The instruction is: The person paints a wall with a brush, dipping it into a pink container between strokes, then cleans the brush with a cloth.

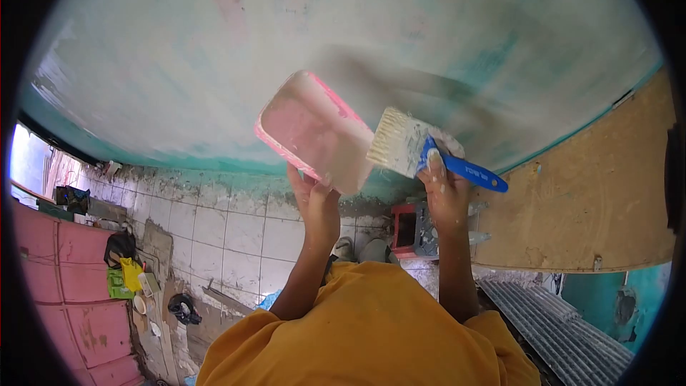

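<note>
With the tub (343, 106) pinched by the left hand (319, 207) and the brush (413, 146) clasped by the right hand (446, 200), drips could be caused by coated bristles (387, 137).

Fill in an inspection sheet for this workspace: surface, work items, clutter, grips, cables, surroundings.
Surface: wall patchy whitish over turquoise, with faint pink marks.
Work items: pink-rimmed container, residue inside; wide brush with blue handle, bristles coated. Contact between them: cannot tell.
Clutter: yellow bag, green bag and black bundle at left, on or near the dirty tiled floor.
Grips: left grip holds the container from below; right grip holds the brush; pale spatters on the right.
Cables: nothing seen that is clearly one.
Surroundings: pink panels at left; brown board and corrugated sheets at right.
</note>
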Demonstrator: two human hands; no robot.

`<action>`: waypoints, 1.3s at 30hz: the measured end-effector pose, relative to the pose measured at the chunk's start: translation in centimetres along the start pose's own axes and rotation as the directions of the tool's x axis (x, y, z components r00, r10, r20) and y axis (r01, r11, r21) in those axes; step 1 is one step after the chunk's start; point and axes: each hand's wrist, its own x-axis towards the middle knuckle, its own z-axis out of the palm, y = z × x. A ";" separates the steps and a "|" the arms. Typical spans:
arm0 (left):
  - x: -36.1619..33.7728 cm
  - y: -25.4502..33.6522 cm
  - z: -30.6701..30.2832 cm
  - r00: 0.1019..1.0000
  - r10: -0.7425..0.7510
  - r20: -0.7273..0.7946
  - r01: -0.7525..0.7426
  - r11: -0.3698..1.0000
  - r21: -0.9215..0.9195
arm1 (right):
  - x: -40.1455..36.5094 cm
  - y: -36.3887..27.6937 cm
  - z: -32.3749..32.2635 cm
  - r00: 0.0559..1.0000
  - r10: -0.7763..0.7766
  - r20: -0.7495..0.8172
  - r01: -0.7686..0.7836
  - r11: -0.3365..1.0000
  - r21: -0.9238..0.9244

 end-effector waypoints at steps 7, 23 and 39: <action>-0.1 0.5 -1.0 0.994 0.059 0.092 -0.067 0.994 0.085 | -3.1 -0.1 2.7 0.983 -0.111 0.144 0.154 0.929 -0.337; -0.3 0.0 -1.7 0.968 0.167 0.186 -0.198 0.967 0.161 | -4.3 -1.8 4.1 0.958 -0.232 0.167 0.286 0.772 -0.568; 1.2 -1.6 2.7 0.989 -0.011 0.146 0.017 0.999 -0.041 | 4.5 -5.6 -5.7 0.922 -0.342 -0.179 0.249 0.880 -0.404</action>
